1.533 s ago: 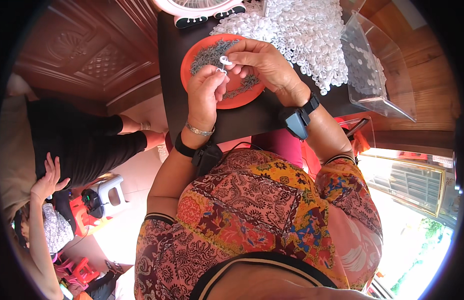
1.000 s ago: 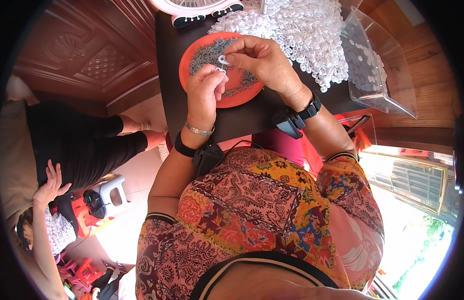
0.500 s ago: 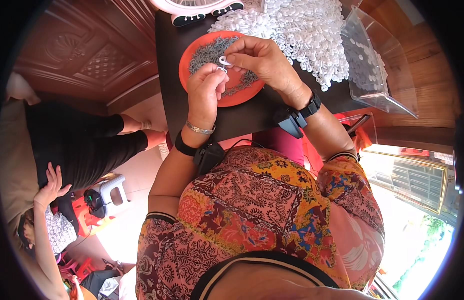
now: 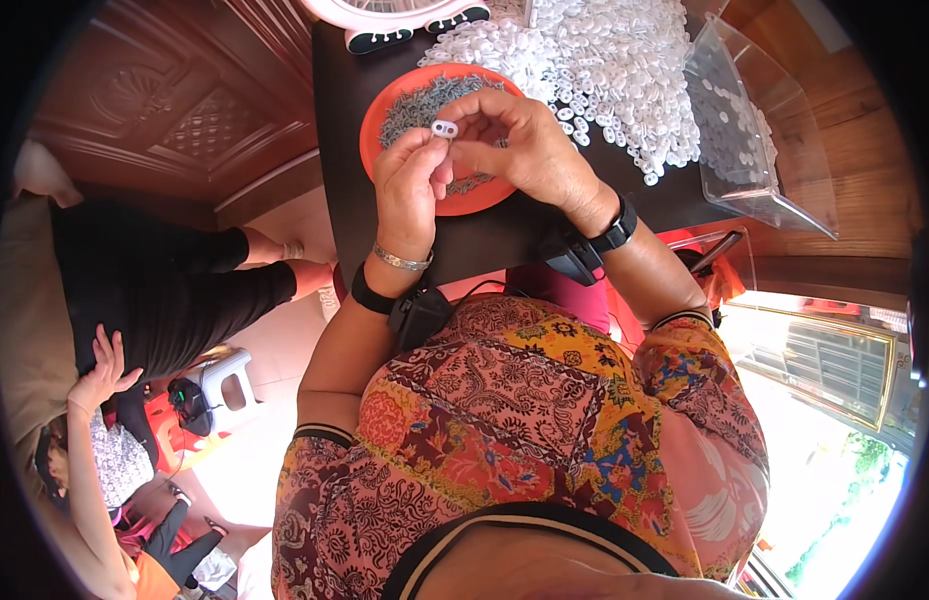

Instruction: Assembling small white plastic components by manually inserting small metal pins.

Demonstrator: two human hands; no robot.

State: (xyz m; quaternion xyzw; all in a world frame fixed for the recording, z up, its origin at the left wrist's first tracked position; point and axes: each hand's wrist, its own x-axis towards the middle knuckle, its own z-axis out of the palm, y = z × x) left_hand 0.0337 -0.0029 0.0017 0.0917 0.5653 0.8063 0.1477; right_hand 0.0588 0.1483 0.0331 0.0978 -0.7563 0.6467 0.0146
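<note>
Between the thumb and fingertips of my left hand (image 4: 410, 180) is a small white oval plastic piece (image 4: 445, 129) with two dark holes, its face turned up. My right hand (image 4: 535, 150) is right beside it, thumb and curled fingers drawn together close to the piece; whatever is between those fingertips is hidden. Both hands are over a round orange-red plate (image 4: 373, 150) spread with many small grey screw-like pieces (image 4: 430, 100). A large heap of similar white oval pieces (image 4: 625, 80) lies behind and to the right of my right hand.
Right of the heap, a clear plastic bin (image 4: 755, 180) lies tipped with white pieces inside. A white and black object (image 4: 405, 25) stands at the dark table's (image 4: 340, 100) back left. Another person (image 4: 155, 280) in dark trousers is at the left, near a white stool (image 4: 225, 390).
The white piece in my left hand has turned so both holes show. My right hand has shifted slightly and its fingers curl closer round the piece.
</note>
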